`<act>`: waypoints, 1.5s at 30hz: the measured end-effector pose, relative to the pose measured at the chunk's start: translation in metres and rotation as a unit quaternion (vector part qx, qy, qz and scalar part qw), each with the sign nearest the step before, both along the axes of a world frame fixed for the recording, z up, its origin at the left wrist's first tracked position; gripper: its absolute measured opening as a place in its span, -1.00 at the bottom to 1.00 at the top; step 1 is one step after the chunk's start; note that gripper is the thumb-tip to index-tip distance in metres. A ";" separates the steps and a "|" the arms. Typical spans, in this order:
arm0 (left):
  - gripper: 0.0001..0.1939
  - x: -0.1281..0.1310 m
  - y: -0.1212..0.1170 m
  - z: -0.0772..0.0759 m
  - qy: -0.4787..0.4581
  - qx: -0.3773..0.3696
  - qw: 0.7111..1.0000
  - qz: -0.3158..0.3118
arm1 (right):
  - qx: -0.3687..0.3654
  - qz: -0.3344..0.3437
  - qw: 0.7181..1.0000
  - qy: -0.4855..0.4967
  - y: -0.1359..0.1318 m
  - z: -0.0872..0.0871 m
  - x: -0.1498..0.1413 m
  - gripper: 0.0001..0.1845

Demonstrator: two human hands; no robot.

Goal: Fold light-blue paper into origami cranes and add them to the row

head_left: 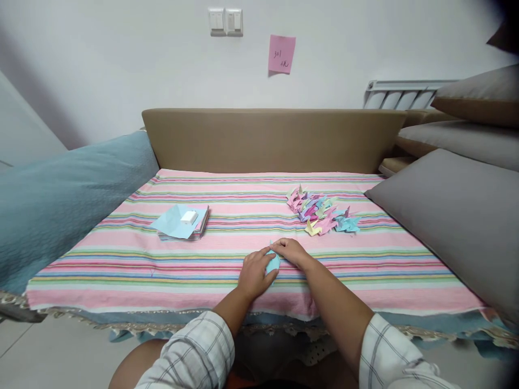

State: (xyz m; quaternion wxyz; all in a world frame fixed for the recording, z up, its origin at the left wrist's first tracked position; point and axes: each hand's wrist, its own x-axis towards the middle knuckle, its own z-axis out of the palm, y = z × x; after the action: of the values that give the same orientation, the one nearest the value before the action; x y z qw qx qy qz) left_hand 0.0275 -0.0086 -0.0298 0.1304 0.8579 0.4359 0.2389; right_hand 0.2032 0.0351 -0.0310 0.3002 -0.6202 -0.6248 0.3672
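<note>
A small piece of folded light-blue paper [273, 263] lies on the striped cloth near its front edge. My left hand [255, 272] rests over the paper's left side, fingers stretched flat and pressing it down. At the paper's far tip, my right hand [290, 250] pinches the fold between thumb and fingers. Beyond the right hand sits a cluster of folded paper cranes [314, 210] in pink, purple, blue and yellow. To the left, a stack of coloured paper sheets [174, 222] carries a small white block [188, 217] on its top blue sheet.
The pink striped cloth [121, 259] covers the sofa seat under everything. Grey cushions [454, 216] are piled on the right, and a blue-covered armrest [73, 189] stands on the left. A brown backrest [275, 140] runs along the wall, below a pink sticky note [281, 54].
</note>
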 end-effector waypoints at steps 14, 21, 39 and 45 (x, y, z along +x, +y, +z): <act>-0.72 -0.006 -0.006 -0.008 -0.062 0.134 0.988 -0.038 | -0.011 -0.083 0.994 0.074 -0.013 0.003 -0.003 -0.75; -0.70 -0.005 -0.001 -0.016 -0.065 0.145 0.986 -0.054 | -0.030 -0.154 0.982 0.107 -0.035 -0.001 0.008 -0.72; -0.66 -0.002 -0.008 -0.014 0.005 0.189 0.981 -0.049 | 0.112 0.026 0.993 -0.039 -0.034 -0.003 0.040 -0.80; -0.68 -0.001 -0.012 -0.008 0.036 0.197 0.978 -0.058 | 0.105 0.027 0.993 -0.050 -0.031 -0.006 0.042 -0.79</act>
State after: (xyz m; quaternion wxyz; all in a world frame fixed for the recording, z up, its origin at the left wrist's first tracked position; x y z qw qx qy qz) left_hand 0.0262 -0.0206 -0.0379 -0.0430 0.8986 0.3340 0.2814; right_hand 0.2448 0.0038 -0.0371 0.3222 -0.5860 -0.6905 0.2757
